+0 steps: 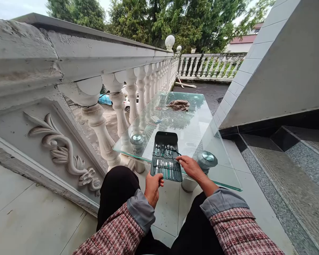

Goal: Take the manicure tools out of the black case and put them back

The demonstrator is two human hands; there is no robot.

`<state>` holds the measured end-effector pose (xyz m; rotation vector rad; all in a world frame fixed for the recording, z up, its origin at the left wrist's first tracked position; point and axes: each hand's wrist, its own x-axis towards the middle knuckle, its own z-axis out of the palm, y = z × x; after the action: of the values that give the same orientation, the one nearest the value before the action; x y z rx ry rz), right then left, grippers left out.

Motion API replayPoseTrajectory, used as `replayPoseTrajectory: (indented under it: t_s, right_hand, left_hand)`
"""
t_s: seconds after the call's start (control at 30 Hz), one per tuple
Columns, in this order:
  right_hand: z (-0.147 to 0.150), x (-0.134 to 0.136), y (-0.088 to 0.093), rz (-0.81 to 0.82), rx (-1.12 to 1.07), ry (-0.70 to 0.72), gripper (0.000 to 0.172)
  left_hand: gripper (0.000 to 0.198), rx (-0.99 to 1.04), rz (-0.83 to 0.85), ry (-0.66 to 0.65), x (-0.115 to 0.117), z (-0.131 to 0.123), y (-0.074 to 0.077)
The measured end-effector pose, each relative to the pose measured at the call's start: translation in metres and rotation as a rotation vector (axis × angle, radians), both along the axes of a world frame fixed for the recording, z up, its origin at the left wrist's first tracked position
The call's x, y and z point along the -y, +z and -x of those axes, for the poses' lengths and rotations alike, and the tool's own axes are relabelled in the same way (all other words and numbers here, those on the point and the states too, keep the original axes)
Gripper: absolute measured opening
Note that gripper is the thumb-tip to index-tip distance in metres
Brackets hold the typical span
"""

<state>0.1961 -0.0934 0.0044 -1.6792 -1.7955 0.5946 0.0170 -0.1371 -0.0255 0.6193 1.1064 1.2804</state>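
Note:
A dark manicure set case (166, 137) lies unfolded over the near edge of the glass table, its flap pointing away from me. Small scissors (169, 155) and clippers sit in its upper half, and several slim metal tools (166, 169) stand side by side in the lower half. My left hand (152, 187) grips the case's near left corner, thumb on top. At the case's right side, my right hand (191, 168) is closed in a pinch, with a thin dark piece by its fingertips that is too small to name.
The glass table (223, 170) rests on round metal-capped legs (207, 156). Farther back on it are a crumpled brown cloth (178, 105) and a small pale packet (156, 119). A white balustrade (95, 120) runs along the left; stone steps (279, 170) rise at right.

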Motion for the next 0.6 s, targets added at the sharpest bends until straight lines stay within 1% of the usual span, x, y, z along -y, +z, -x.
replayPoseTrajectory:
  t_s: [0.1, 0.23, 0.3, 0.47, 0.6]
  right_hand:
    - [0.002, 0.000, -0.001, 0.009, -0.004, 0.019, 0.029]
    - [0.002, -0.001, -0.003, 0.014, -0.008, 0.011, 0.030]
    - [0.002, -0.001, -0.004, 0.014, -0.013, 0.005, 0.030]
    - [0.001, -0.001, -0.007, 0.009, -0.035, 0.014, 0.030]
    - [-0.002, -0.001, -0.010, -0.031, -0.069, 0.032, 0.030]
  left_hand:
    - [0.030, 0.010, -0.014, 0.022, 0.002, 0.000, -0.002]
    - [0.035, 0.029, -0.033, 0.054, 0.005, -0.004, -0.005]
    - [0.039, 0.050, -0.032, 0.036, 0.008, -0.008, -0.008]
    - [0.047, 0.119, -0.017, -0.071, 0.014, -0.023, -0.012]
    - [0.055, 0.137, -0.007, -0.067, 0.011, -0.034, -0.011]
